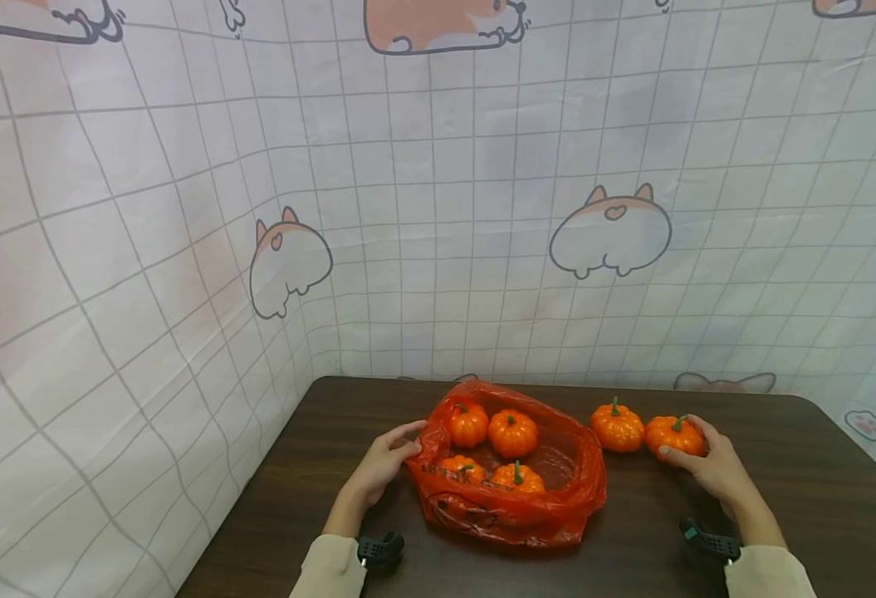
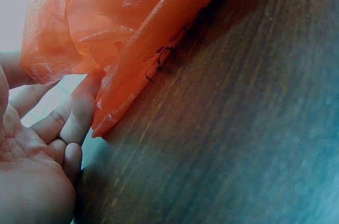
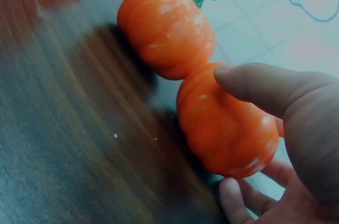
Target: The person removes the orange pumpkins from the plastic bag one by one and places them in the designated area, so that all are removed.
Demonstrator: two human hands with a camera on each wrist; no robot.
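Note:
A red plastic bag lies on the table with its mouth wide and several small orange pumpkins inside. My left hand pinches the bag's left rim between thumb and fingers; in the left wrist view the fingers meet the bag's corner. To the right of the bag, my right hand grips a small pumpkin with a green stem, thumb on the near side and fingers around the far side. Another pumpkin sits right against it, on the side toward the bag.
The dark wooden table ends at a back edge just behind the pumpkins. A white grid-patterned cloth with cartoon animals hangs behind it and along the left. Dark straps circle both wrists.

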